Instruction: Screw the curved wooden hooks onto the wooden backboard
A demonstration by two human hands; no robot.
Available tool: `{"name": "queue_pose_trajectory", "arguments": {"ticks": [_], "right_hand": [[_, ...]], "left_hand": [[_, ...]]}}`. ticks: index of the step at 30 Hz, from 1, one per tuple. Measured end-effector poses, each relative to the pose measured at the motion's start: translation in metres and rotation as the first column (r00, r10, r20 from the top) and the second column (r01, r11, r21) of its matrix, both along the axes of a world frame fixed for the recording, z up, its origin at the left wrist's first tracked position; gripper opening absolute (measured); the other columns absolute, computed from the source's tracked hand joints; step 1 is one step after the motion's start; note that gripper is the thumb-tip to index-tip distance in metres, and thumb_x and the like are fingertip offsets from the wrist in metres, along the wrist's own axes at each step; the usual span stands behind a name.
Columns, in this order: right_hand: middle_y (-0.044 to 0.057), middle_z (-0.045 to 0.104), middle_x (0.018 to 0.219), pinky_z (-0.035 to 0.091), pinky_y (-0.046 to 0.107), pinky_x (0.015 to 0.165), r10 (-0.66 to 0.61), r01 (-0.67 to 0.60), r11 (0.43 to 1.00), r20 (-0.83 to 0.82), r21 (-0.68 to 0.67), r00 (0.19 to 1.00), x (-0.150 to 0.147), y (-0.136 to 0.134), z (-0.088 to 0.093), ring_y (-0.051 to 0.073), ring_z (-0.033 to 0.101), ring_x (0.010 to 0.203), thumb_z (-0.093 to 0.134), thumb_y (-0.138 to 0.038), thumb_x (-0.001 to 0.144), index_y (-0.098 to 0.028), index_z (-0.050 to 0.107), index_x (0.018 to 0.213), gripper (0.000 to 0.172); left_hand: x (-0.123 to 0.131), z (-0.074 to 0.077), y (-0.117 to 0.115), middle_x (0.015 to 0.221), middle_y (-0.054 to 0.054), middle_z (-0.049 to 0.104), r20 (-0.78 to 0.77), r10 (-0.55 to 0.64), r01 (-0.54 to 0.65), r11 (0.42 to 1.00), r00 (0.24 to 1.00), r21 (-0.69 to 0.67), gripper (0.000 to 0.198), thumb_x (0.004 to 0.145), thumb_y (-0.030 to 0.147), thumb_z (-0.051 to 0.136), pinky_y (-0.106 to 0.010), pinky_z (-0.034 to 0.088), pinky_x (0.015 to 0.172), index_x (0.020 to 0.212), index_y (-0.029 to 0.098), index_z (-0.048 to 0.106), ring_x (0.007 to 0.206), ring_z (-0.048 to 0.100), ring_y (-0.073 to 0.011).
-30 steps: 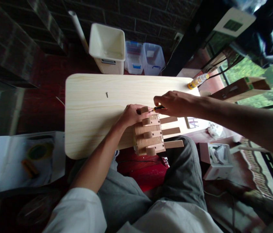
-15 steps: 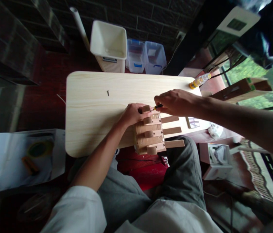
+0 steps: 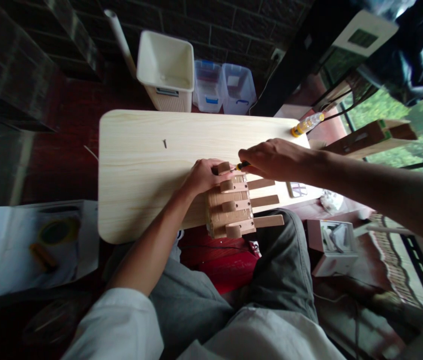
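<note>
My right hand is closed round a small screwdriver with a yellow and black handle. Its tip points left at the uppermost brown strip on a tape-covered cardboard box. Against that strip's curled end my left hand is closed, steadying it on the box. Several similar strips with looped left ends and small dark holes lie across the box, such as this lower strip. Their flat tails stick out to the right. The spot where the tip meets the strip is partly hidden by my fingers.
A dark screw lies on the pale wooden table. Near the table's right end stands a clear bottle with yellow ends. Behind the table are a cream bin and clear plastic boxes. The box overhangs the table's front edge.
The whole view has shifted slightly to the left. Both hands keep their places on the strip and screwdriver; the screwdriver's yellow part shows a little more.
</note>
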State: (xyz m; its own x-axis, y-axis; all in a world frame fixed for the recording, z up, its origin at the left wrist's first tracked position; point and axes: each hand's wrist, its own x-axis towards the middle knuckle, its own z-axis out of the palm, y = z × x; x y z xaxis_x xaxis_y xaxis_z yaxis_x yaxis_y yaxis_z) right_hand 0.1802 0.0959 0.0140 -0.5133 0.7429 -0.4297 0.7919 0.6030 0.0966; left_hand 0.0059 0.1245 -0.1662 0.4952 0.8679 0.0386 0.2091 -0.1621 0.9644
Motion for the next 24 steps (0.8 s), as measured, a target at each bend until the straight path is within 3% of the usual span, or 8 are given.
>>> {"name": "queue_pose_trajectory", "arguments": {"ticks": [4,11,19,24], "right_hand": [[0.012,0.071,0.091,0.031,0.03,0.061,-0.015,0.015,1.0,-0.009,0.008,1.0,0.001,0.0,-0.003,0.019,0.061,0.073,0.045,-0.029,0.099,-0.013,0.06,0.119,0.03],[0.01,0.071,0.097,0.029,0.029,0.06,0.145,-0.144,0.989,-0.043,0.017,0.989,0.004,0.005,-0.001,0.017,0.06,0.073,0.044,-0.024,0.099,-0.018,0.059,0.118,0.026],[0.012,0.071,0.091,0.032,0.029,0.061,-0.036,0.038,0.999,-0.059,0.022,0.998,0.0,0.003,-0.01,0.019,0.061,0.074,0.049,-0.032,0.097,-0.014,0.056,0.12,0.03],[0.01,0.07,0.097,0.033,0.029,0.062,0.062,-0.063,0.998,-0.047,-0.024,0.997,0.002,0.008,0.003,0.02,0.062,0.079,0.054,-0.03,0.094,-0.018,0.056,0.12,0.029]], "left_hand": [[0.001,0.0,0.0,0.099,-0.005,0.077,0.011,0.006,-0.006,1.0,1.0,-0.001,0.037,0.07,0.045,0.076,-0.029,0.053,0.079,0.096,0.019,0.079,0.089,0.07,-0.0233],[-0.001,0.0,0.001,0.095,-0.005,0.077,-0.001,0.014,-0.014,1.0,1.0,0.013,0.036,0.069,0.045,0.076,-0.03,0.053,0.078,0.094,0.019,0.079,0.088,0.07,-0.0235],[0.0,0.0,0.001,0.096,-0.005,0.077,-0.014,0.012,-0.012,1.0,1.0,0.022,0.039,0.068,0.047,0.076,-0.03,0.052,0.08,0.095,0.019,0.079,0.088,0.07,-0.0239],[0.0,-0.001,0.0,0.097,-0.005,0.077,0.002,0.01,-0.01,1.0,1.0,0.018,0.041,0.069,0.048,0.076,-0.03,0.052,0.081,0.097,0.018,0.079,0.09,0.07,-0.024]]}}
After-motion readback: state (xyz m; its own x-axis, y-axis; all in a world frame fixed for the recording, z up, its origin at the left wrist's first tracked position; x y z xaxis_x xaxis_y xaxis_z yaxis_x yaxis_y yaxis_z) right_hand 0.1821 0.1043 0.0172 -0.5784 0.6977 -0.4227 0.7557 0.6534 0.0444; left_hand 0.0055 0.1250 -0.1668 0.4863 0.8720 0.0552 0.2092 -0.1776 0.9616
